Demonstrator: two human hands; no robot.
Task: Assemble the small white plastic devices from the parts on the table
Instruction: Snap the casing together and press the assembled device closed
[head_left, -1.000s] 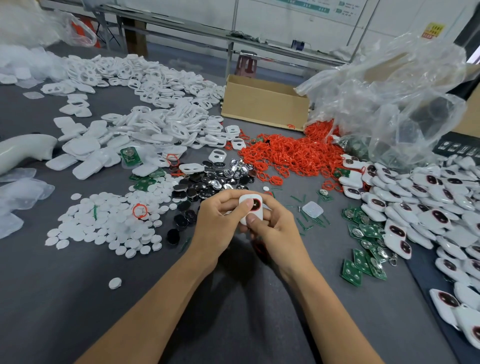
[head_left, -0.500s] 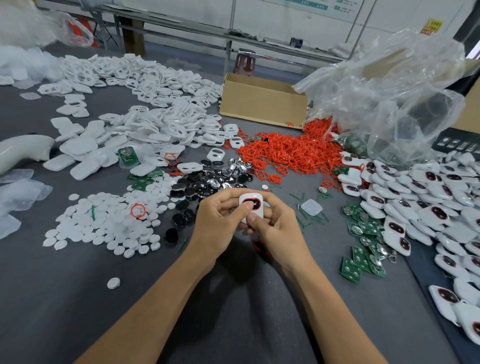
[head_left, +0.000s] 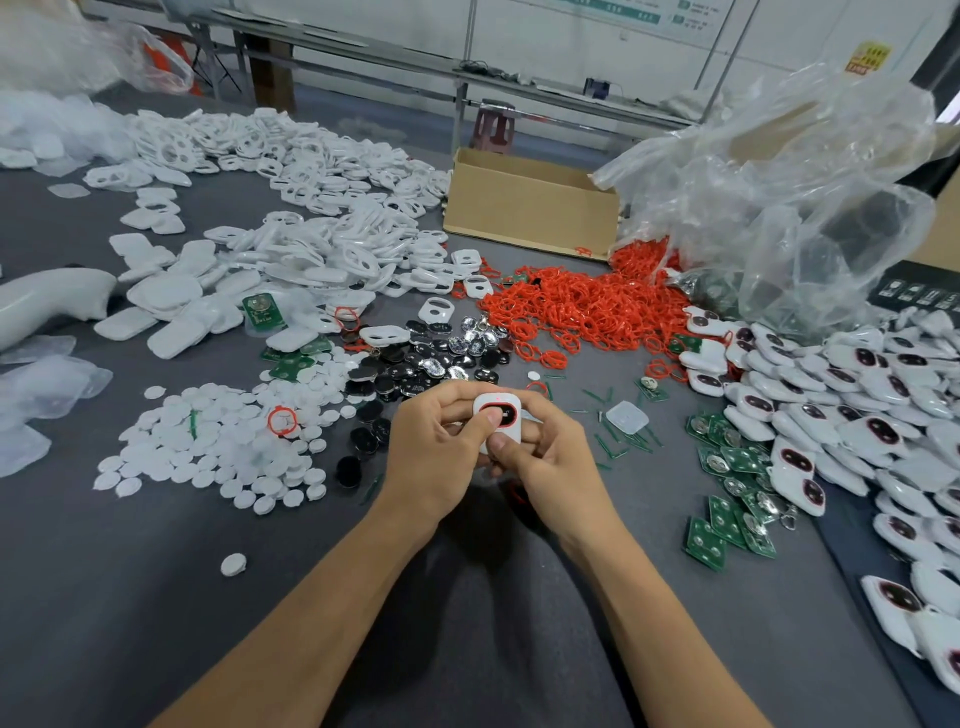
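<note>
While your left hand (head_left: 436, 441) and right hand (head_left: 550, 457) pinch one device (head_left: 497, 415): finished devices (head_left: 857, 395) heaped right of it; loose shells (head_left: 291, 260), red rings (head_left: 582, 306) beyond.

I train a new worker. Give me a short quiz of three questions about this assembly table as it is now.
1. True or false: the left hand and the right hand both grip one white device.
2. The pile of assembled devices lies on which side of the hands? A) left B) right C) beneath them
3. Fill in: the heap of rings near the cardboard box is ___ in colour.
Key: 1 true; 2 B; 3 red.
</note>
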